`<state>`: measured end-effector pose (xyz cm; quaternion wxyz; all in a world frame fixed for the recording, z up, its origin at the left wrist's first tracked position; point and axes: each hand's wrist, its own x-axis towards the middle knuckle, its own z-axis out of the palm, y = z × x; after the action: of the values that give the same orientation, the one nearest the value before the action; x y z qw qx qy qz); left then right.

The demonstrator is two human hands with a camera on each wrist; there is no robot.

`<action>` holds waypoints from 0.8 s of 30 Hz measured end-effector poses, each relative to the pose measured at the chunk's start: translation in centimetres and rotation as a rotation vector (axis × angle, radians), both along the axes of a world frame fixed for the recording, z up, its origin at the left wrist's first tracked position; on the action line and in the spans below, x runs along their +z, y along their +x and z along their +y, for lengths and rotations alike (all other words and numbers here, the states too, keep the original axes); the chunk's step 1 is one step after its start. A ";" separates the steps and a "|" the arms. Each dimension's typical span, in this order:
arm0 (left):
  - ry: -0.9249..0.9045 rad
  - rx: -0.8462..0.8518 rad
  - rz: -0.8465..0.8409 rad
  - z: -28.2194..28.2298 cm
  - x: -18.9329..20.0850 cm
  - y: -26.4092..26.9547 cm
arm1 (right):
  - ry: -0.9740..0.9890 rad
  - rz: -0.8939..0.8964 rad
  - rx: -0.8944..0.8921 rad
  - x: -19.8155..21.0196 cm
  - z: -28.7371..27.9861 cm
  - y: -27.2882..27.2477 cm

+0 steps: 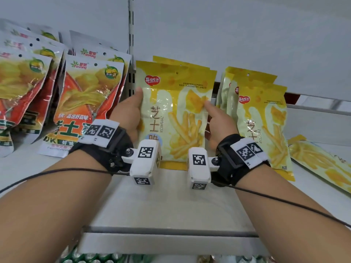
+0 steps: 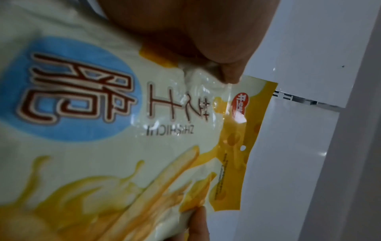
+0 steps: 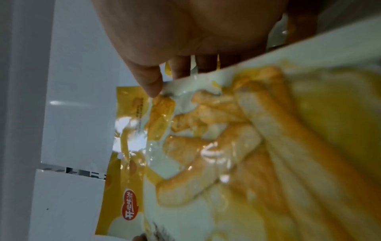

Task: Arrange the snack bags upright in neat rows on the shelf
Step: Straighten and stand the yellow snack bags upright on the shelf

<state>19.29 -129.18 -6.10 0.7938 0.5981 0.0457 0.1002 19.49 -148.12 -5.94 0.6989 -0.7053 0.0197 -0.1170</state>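
Yellow cheese-stick snack bag [image 1: 175, 112], upright at the middle of the white shelf [image 1: 171, 202], its bottom edge on the shelf surface, with another like bag right behind it. We hold it from both sides: our left hand [image 1: 133, 114] clasps the left edge, thumb pressed on the front face and fingers hidden behind; our right hand [image 1: 218, 120] clasps the right edge likewise, thumb on the printed front, fingers curled behind the bag. Both forearms reach forward, wrists level, palms facing each other. Left of the upright post stand the red-and-orange chip bags [image 1: 89, 103] in leaning rows. To the right, more yellow bags [image 1: 262, 118] stand in a row; one flat bag [image 1: 321, 162] lies beside them.
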 end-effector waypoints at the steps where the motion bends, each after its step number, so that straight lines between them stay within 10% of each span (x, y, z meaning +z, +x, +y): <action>1: -0.060 -0.013 0.016 0.0 -0.2 0.3 | 0.029 -0.029 0.007 0.1 0.1 0.0; 13: -0.322 -0.019 -0.032 1.0 -1.5 1.3 | 0.185 -0.045 0.182 -1.5 0.7 0.6; 24: -0.060 -0.264 0.020 0.2 -3.2 0.9 | 0.383 -0.102 0.190 -3.2 -1.4 1.6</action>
<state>20.14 -128.94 -9.34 0.8173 0.5757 -0.0225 -0.0123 21.13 -149.50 -9.18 0.8282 -0.5513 -0.0604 -0.0803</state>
